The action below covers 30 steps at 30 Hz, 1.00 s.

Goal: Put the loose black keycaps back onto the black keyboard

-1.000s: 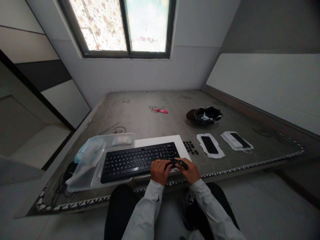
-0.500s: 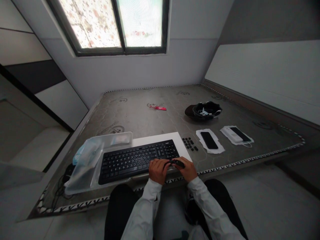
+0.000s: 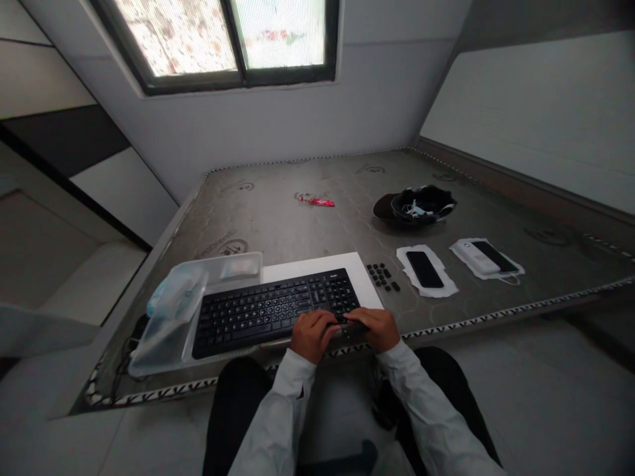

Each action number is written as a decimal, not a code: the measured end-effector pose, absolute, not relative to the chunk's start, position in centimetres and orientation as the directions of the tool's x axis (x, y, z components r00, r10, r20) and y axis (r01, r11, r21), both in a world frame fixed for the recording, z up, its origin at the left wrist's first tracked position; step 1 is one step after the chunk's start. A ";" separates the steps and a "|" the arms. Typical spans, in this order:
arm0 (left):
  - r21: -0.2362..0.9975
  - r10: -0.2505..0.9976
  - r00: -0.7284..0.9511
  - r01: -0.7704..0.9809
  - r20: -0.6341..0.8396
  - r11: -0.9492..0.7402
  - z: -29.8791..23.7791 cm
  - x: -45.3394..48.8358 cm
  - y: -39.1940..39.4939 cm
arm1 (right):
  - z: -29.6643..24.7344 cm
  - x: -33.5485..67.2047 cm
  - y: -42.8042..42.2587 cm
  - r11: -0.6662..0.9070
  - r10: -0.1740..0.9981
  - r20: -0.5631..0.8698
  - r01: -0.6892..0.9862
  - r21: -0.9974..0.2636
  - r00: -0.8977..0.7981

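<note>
A black keyboard [image 3: 258, 311] lies on a white board [image 3: 317, 270] at the near edge of a grey mattress [image 3: 297, 225]. My left hand [image 3: 310, 332] rests curled on the keyboard's front right corner, fingers pressed onto the keys. My right hand [image 3: 376, 327] is closed beside it, pinching a small dark tool [image 3: 347, 321] against the number pad. The two hands almost touch. Several loose black keycaps [image 3: 383, 276] lie just right of the board.
A clear plastic cover [image 3: 173, 311] lies left of the keyboard. To the right are a dark phone on white paper [image 3: 424, 270], a white device with a phone on it [image 3: 489, 258] and, further back, a black cap [image 3: 419, 205]. A red wrapper [image 3: 317, 200] lies mid-mattress.
The camera has tilted down and to the left. My hands have drawn closer together at the keyboard's right front corner, and the dark tool is more covered by my fingers.
</note>
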<state>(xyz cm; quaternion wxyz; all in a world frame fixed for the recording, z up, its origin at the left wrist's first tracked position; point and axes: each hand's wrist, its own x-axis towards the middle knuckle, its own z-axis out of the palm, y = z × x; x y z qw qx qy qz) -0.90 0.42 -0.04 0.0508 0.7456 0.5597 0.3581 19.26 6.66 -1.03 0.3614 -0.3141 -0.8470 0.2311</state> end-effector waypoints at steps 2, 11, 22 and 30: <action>0.472 0.890 0.179 0.795 0.419 -0.381 0.3 -1.3 0.4 | -1.3 19.5 6.7 0.701 0.690 0.456 0.359 -0.617 -0.563; 0.480 0.930 0.308 0.797 0.200 -0.367 1.2 -2.2 0.7 | -2.3 19.9 6.4 0.726 0.644 0.396 0.361 -0.585 -0.654; 0.532 0.905 0.311 0.733 0.291 -0.423 1.6 -1.7 0.2 | -1.2 20.5 5.7 0.915 0.404 0.700 0.279 -0.292 -0.589; 0.417 0.832 0.301 0.755 0.466 -0.506 1.2 -1.6 0.1 | -0.8 20.5 5.6 0.919 0.392 0.729 0.281 -0.277 -0.562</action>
